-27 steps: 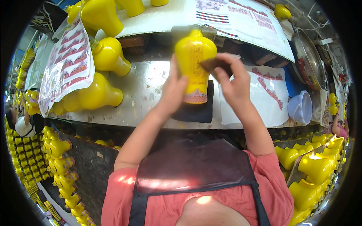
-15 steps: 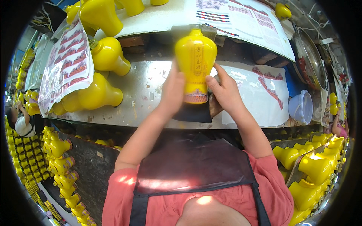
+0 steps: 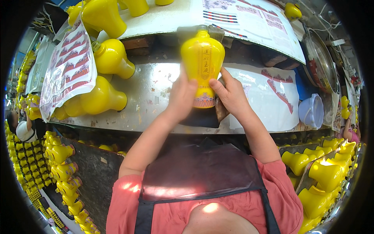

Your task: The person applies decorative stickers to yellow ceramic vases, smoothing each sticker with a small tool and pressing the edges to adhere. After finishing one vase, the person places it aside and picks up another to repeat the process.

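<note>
Fingers of our left hand [image 3: 182, 97] wrap around the lower left side of the yellow bottle [image 3: 202, 62], thumb pressed on its front, while the fingers of our right hand [image 3: 231, 95] close against its lower right side, pinching a dark cloth [image 3: 220, 111] between palm and bottle. We hold the bottle upright over the middle of the bench [image 3: 152, 97], its patterned base just above a dark pad [image 3: 200, 119] and its neck pointing away from us. To our left, more yellow bottles [image 3: 103, 99] lie on their sides on the bench beside a sheet of red-patterned decals [image 3: 70, 72]. To our right lies a white sheet [image 3: 272, 101] with a few red strips, and past it a pale blue bowl [image 3: 311, 111].
</note>
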A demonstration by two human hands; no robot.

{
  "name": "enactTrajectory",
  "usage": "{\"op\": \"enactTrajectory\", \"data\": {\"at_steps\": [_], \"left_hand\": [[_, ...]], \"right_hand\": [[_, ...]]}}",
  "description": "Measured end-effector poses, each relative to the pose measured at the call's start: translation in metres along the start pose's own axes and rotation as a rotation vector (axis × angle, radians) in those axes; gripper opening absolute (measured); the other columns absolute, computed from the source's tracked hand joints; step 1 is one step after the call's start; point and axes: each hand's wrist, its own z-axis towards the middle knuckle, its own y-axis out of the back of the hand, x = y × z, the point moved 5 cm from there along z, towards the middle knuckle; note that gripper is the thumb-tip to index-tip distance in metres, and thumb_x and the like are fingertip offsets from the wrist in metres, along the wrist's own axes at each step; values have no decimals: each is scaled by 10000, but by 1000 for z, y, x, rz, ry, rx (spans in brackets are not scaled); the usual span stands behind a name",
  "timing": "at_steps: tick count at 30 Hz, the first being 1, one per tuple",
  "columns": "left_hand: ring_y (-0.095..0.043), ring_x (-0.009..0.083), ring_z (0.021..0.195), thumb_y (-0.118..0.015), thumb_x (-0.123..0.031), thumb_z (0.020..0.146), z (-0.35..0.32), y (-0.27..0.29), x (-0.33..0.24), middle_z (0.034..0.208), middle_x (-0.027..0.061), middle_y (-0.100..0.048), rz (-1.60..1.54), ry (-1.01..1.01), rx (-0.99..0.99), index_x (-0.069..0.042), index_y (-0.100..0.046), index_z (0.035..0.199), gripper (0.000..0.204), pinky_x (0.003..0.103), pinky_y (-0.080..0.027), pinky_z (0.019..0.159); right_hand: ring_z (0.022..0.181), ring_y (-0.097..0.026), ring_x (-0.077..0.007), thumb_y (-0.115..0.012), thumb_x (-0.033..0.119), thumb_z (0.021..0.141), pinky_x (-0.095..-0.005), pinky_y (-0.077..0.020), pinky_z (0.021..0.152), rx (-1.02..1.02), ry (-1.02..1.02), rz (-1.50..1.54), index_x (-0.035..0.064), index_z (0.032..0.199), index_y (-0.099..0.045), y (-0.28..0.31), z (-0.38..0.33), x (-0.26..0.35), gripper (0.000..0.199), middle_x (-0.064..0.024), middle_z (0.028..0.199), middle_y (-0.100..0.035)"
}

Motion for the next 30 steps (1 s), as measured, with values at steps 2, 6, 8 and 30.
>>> {"op": "enactTrajectory", "data": {"at_steps": [2, 6, 8, 30], "left_hand": [[-624, 427, 1244, -401, -393, 1090, 0, 0, 0, 1368, 265, -612, 9, -6, 2, 1, -268, 1573, 638, 471, -488, 1039], [-410, 288, 1453, -344, -486, 1123, 0, -3, 6, 1582, 174, -397, -350, 140, 109, -16, -97, 1651, 749, 380, -310, 1206], [-378, 283, 1478, -350, -500, 1120, 2, -2, 4, 1608, 170, -364, -565, 131, 86, -19, -80, 1655, 769, 377, -295, 1216], [-335, 295, 1500, -599, -356, 1002, 4, 5, 8, 1603, 182, -345, -142, 219, 165, -46, -61, 1655, 901, 405, -277, 1226]], "right_hand": [[934, -729, -436, -598, 446, 979, -465, -552, 857, -12, 18, 2, 18, 1496, -475, 1, 0, 2, 683, -295, 973, -733], [930, -728, -437, -596, 456, 978, -459, -554, 855, 24, -29, 31, 18, 1501, -469, 3, 0, 7, 694, -288, 965, -734], [936, -726, -439, -595, 469, 975, -466, -554, 855, 11, -50, 50, 13, 1496, -471, 3, -1, 11, 704, -287, 974, -734], [899, -719, -383, -571, 539, 1018, -413, -529, 795, 9, 40, -23, -6, 1525, -427, 1, -1, 4, 758, -258, 971, -722]]}}
